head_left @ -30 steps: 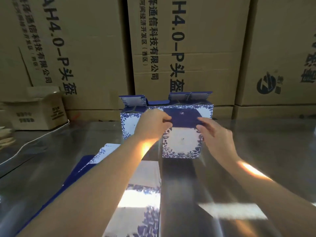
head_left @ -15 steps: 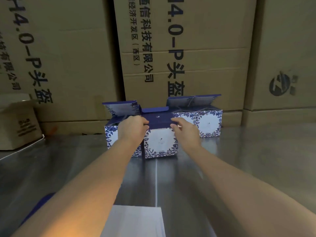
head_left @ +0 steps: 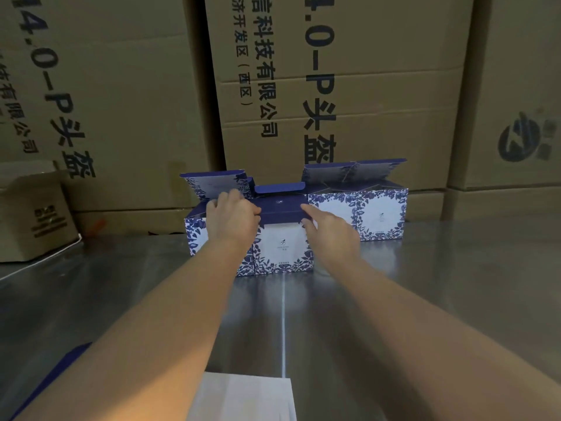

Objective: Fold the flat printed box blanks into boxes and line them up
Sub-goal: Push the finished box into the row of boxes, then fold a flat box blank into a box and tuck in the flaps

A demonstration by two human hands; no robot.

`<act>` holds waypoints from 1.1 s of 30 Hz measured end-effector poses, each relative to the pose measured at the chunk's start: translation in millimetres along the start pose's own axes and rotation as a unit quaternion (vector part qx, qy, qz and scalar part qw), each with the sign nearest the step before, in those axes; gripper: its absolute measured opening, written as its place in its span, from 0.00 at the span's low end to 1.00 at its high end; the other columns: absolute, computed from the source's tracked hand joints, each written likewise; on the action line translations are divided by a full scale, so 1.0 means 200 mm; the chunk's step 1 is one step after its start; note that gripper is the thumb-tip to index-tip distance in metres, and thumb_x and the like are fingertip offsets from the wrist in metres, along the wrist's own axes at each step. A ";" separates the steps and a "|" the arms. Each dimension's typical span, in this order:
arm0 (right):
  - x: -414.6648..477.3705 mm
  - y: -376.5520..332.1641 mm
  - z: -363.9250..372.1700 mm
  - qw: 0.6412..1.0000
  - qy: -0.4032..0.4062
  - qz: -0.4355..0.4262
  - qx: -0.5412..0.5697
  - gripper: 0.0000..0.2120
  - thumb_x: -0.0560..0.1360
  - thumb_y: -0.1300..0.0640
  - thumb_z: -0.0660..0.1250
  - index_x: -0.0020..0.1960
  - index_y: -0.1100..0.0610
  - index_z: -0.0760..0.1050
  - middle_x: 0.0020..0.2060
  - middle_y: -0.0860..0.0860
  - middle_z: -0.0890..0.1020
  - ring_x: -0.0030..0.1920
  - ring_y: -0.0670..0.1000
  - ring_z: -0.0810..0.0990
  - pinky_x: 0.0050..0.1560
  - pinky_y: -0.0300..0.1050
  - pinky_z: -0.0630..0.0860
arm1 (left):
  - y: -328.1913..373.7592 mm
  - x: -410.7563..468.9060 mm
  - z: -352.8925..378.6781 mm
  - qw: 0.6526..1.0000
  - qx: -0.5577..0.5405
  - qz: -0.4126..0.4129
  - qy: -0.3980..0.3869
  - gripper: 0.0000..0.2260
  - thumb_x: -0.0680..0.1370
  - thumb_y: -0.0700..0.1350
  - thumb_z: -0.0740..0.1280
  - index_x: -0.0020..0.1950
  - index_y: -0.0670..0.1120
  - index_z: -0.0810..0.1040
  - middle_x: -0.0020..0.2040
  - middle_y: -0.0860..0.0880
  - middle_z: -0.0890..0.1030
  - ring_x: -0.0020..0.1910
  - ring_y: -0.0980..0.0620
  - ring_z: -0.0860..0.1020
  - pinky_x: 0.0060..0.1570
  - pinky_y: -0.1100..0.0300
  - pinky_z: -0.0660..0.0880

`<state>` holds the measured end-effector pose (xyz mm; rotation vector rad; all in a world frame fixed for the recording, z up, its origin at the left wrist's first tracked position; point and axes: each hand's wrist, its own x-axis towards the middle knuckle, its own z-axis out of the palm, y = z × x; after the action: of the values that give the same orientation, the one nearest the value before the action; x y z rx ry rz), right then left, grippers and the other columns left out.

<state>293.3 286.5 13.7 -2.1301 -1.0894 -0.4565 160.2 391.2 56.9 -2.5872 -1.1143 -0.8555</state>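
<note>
A person's left hand (head_left: pixel 233 214) and right hand (head_left: pixel 331 232) hold the middle box (head_left: pixel 283 247) in a row of 4 blue-and-white printed boxes at the far side of the steel counter (head_left: pixel 425 284). Each grip is closed on a top front corner of its dark blue lid. The left box (head_left: pixel 197 235) and 2 right boxes (head_left: pixel 379 214) stand just beside it, lids raised. A flat blank (head_left: pixel 243 399) lies nearest the camera, with brown cartons (head_left: pixel 364 86) stacked behind the row.

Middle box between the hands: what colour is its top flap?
Top flap is dark blue with a small pale logo; head view shows it.
</note>
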 end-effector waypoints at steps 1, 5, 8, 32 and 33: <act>-0.01 0.00 -0.02 0.998 -0.051 -0.010 -0.032 0.22 0.81 0.52 0.55 0.75 0.44 0.59 0.70 0.51 0.70 0.63 0.55 0.73 0.50 0.48 0.71 | 0.01 -0.02 -0.01 0.998 0.054 0.022 -0.019 0.14 0.81 0.49 0.59 0.65 0.53 0.76 0.70 0.46 0.67 0.68 0.44 0.63 0.68 0.48 0.58; -0.09 -0.01 -0.16 0.979 -0.188 -0.017 -0.072 0.39 0.78 0.54 0.60 0.77 0.44 0.36 0.77 0.49 0.38 0.76 0.57 0.47 0.69 0.57 0.61 | 0.06 -0.13 -0.09 0.986 0.098 0.031 -0.132 0.27 0.82 0.54 0.53 0.78 0.50 0.49 0.78 0.44 0.41 0.76 0.43 0.45 0.72 0.40 0.45; -0.22 0.02 -0.28 0.982 -0.189 -0.011 -0.018 0.39 0.78 0.51 0.62 0.77 0.46 0.38 0.77 0.52 0.39 0.77 0.57 0.46 0.73 0.55 0.55 | 0.05 -0.29 -0.18 0.982 0.067 0.017 -0.176 0.32 0.81 0.55 0.55 0.78 0.48 0.40 0.78 0.43 0.39 0.76 0.43 0.42 0.73 0.42 0.44; -1.55 -0.14 -0.82 0.973 -0.206 -0.031 0.097 0.12 0.78 0.51 0.62 0.55 0.53 0.81 0.53 0.48 0.82 0.55 0.49 0.75 0.56 0.37 0.67 | 0.16 -1.49 -0.51 0.956 -0.233 -0.128 -0.123 0.19 0.77 0.40 0.60 0.68 0.44 0.72 0.71 0.47 0.70 0.70 0.49 0.65 0.71 0.57 0.57; -1.55 -0.16 -0.82 0.973 -0.204 -0.033 0.104 0.13 0.78 0.49 0.61 0.51 0.54 0.82 0.50 0.49 0.82 0.53 0.50 0.76 0.52 0.39 0.68 | 0.15 -1.49 -0.52 0.954 -0.243 -0.131 -0.114 0.19 0.75 0.37 0.60 0.66 0.43 0.73 0.69 0.46 0.72 0.68 0.48 0.68 0.68 0.59 0.59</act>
<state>86.3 6.6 -38.6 -2.0512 -1.3704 0.0755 -25.8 150.2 -30.3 -3.0450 -1.5004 -1.0151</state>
